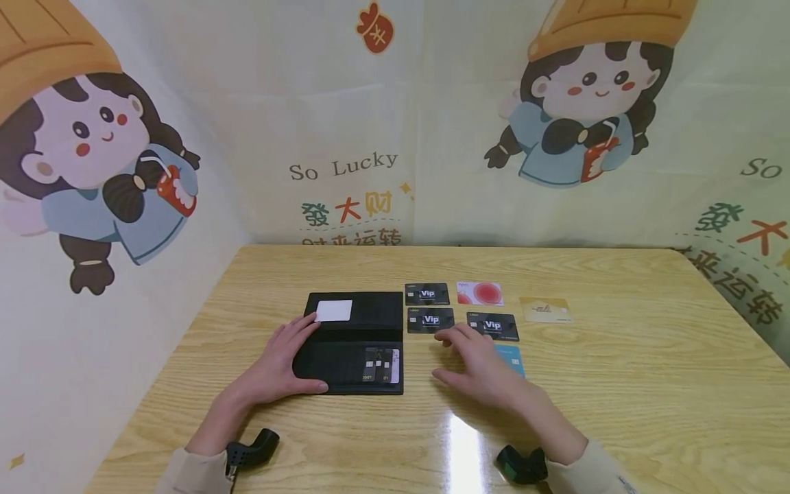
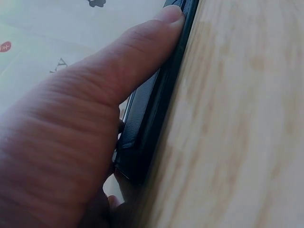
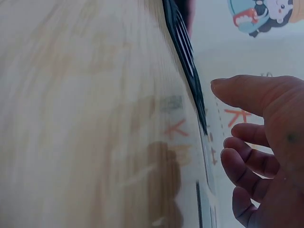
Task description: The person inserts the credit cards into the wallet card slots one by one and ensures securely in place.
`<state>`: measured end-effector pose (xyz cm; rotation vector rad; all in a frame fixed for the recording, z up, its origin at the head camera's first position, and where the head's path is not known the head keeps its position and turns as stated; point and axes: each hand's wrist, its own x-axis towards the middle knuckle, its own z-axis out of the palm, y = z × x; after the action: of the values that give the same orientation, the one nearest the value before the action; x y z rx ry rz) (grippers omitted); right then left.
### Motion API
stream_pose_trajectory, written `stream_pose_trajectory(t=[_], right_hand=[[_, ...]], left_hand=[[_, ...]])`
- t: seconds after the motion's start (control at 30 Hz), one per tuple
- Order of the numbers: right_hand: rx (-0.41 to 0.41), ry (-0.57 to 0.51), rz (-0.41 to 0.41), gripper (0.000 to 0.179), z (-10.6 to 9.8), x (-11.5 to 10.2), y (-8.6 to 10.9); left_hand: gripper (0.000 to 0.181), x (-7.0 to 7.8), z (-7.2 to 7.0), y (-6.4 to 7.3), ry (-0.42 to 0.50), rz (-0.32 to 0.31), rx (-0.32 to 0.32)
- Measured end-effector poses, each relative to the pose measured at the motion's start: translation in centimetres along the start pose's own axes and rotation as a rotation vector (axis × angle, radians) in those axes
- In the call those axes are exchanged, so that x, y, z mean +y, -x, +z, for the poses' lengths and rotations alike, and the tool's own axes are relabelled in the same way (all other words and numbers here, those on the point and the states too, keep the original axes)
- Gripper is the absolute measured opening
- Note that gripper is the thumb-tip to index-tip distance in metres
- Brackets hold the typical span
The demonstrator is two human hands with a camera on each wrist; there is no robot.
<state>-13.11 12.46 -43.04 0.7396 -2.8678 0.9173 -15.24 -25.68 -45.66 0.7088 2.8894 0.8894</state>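
Observation:
A black card wallet (image 1: 348, 336) lies unfolded on the table. My left hand (image 1: 278, 360) rests along its left side, thumb on the near edge and fingertips beside a white card (image 1: 334, 311) in the far half. In the left wrist view the thumb (image 2: 142, 52) presses along the wallet's edge (image 2: 152, 123). Several overlapping cards (image 1: 381, 366) sit in the near half's right end. My right hand (image 1: 478, 363), fingers loosely bent and holding nothing, hovers right of the wallet, partly covering a blue card (image 1: 509, 359). In the right wrist view its thumb and fingers (image 3: 251, 156) are apart.
Black Vip cards lie right of the wallet: one at the back (image 1: 427, 293), one nearer (image 1: 430, 320), one farther right (image 1: 494, 326). A pink card (image 1: 480, 293) and a gold card (image 1: 546, 309) lie beyond them. A printed cloth (image 1: 444, 137) hangs behind the wooden table (image 1: 648, 384).

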Motion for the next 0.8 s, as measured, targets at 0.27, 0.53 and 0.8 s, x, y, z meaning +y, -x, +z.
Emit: stream_pose_trajectory(t=[0.27, 0.53, 0.8], right_hand=[[0.046, 0.038, 0.016, 0.050, -1.2, 2.1, 1.2], [0.040, 0.039, 0.075, 0.052, -2.8, 3.6, 2.3], [0.034, 0.127, 0.104, 0.056, -3.8, 5.2, 3.5]], left_hand=[[0.110, -0.2, -0.1, -0.2, 0.004, -0.001, -0.001], [0.111, -0.6, -0.1, -0.5, 0.005, 0.002, -0.001], [0.110, -0.9, -0.2, -0.8, 0.008, 0.014, -0.001]])
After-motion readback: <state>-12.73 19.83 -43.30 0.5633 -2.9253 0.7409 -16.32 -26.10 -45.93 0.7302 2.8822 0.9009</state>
